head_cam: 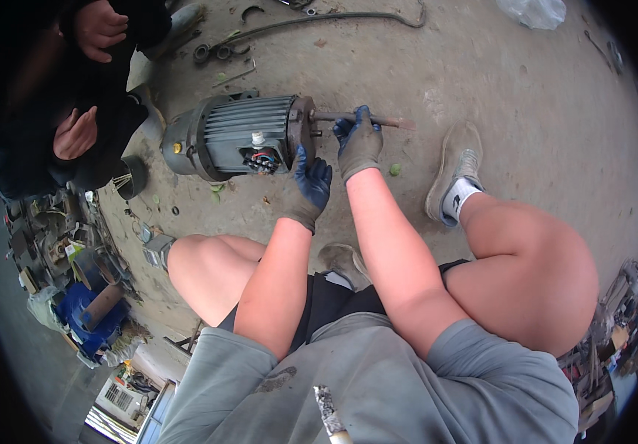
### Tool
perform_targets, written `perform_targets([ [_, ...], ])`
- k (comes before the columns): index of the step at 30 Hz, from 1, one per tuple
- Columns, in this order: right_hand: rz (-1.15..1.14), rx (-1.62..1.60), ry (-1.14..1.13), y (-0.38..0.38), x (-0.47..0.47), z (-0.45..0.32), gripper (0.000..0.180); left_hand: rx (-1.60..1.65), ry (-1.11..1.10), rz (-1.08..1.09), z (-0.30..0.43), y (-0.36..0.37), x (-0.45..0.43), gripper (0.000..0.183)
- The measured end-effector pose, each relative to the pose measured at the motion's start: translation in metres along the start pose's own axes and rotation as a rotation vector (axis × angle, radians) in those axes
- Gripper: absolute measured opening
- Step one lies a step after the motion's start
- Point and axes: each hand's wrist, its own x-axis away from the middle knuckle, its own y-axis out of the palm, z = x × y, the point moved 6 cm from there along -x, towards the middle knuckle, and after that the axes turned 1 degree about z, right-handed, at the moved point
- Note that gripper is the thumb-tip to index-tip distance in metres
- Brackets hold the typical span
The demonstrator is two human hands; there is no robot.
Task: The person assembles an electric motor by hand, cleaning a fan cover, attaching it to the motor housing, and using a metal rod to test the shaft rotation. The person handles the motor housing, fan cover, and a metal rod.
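A finned electric motor (249,119) lies on its side on the concrete floor, its terminal box (263,158) uncovered with wires and terminals showing. My left hand (310,188), in a blue-coated work glove, rests against the lower edge of the motor's rusty end flange (302,127), fingers spread. In the matching glove, my right hand (360,139) is closed around a metal bar (332,116) with a flattened, rusty outer end. The bar's other end meets the flange beside a short shaft stub (316,133).
Another person's hands (99,30) are at the upper left, beyond the motor. A long bent bar (319,18), bearing rings (202,53) and a hex key (241,75) lie behind it. A dark pot (132,177) stands left, near piled parts (58,244). My shoe (457,166) is at right.
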Motion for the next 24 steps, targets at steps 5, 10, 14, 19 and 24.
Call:
perform_targets([
  [5,0.253,-0.310,-0.017,-0.070,-0.034,-0.024,0.024,-0.006,-0.006,0.047,0.001,0.000,0.002,0.076],
  [10,0.511,-0.049,-0.036,-0.102,-0.019,-0.001,0.020,0.020,-0.031,0.059,0.002,-0.004,-0.004,0.076],
  [14,0.318,0.022,-0.013,-0.065,0.015,0.045,0.027,0.006,-0.051,0.032,0.002,-0.003,-0.002,0.058],
  [19,0.372,0.019,-0.083,-0.077,0.005,0.005,0.026,-0.030,-0.015,0.012,0.005,0.002,0.002,0.051],
  [24,0.477,-0.071,-0.190,-0.078,0.020,0.003,0.027,-0.052,-0.008,0.032,0.005,0.000,0.001,0.058],
])
